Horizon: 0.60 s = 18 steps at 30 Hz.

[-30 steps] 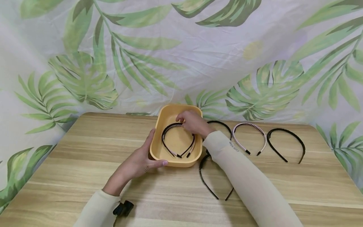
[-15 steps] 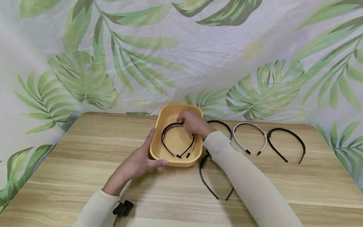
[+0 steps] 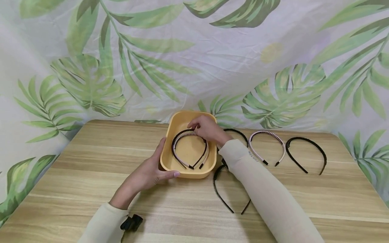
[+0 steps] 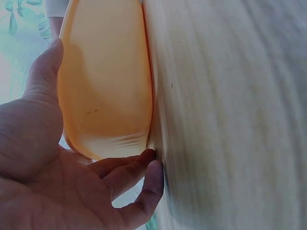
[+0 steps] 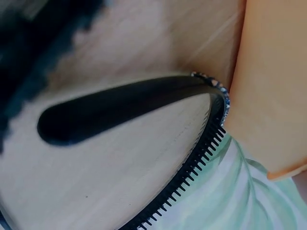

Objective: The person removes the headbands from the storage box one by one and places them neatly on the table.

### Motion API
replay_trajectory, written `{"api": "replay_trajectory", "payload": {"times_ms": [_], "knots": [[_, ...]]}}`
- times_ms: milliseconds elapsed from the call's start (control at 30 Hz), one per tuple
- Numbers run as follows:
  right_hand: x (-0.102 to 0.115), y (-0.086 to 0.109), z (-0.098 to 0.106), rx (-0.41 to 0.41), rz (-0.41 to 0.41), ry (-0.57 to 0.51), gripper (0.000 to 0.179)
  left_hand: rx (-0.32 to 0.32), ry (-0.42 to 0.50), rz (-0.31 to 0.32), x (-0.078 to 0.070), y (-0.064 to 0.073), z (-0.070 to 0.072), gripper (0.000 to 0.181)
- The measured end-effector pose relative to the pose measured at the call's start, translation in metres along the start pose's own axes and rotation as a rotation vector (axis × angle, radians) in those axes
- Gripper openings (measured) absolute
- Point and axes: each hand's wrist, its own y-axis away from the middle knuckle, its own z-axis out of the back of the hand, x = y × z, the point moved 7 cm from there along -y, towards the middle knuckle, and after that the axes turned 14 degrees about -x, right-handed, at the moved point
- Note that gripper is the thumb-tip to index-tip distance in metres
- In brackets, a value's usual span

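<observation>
In the head view a yellow plastic bin (image 3: 194, 173) stands near the table's back edge. My left hand (image 3: 149, 173) grips its near left corner, thumb along the front and fingers on the left side. The left wrist view shows the bin's outer wall (image 4: 105, 62) against that hand (image 4: 53, 187). Inside lie a black headband (image 3: 179, 134) and a pink headband (image 3: 181, 160), overlapping. Reaching into the bin, my right hand (image 3: 209, 130) pinches the top of the black one; its fingertips are partly hidden. In the right wrist view the right hand is out of sight.
To the right of the bin lie a black headband (image 3: 240, 132), a pink headband (image 3: 256, 154) and another black headband (image 3: 316, 145). Nearer, one more black headband (image 3: 223, 199) is partly under the right forearm. A toothed black headband (image 5: 192, 163) fills the right wrist view. Leaf-printed cloth (image 3: 170, 60) hangs behind.
My right hand has shifted slightly up and left, drawing the black headband with it, so more of the pink one shows. The left hand and bin stay put.
</observation>
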Motion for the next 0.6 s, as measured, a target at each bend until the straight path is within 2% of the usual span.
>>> {"api": "replay_trajectory", "payload": {"times_ms": [267, 600], "knots": [[-0.0030, -0.0021, 0.0016, -0.011, -0.003, -0.036, 0.032, -0.005, -0.003, -0.009, -0.0010, -0.0004, 0.0000, 0.129], [-0.0027, -0.0003, 0.0054, 0.001, -0.051, -0.097, 0.028, -0.007, 0.000, -0.010, -0.0005, -0.0001, 0.0001, 0.129]]}}
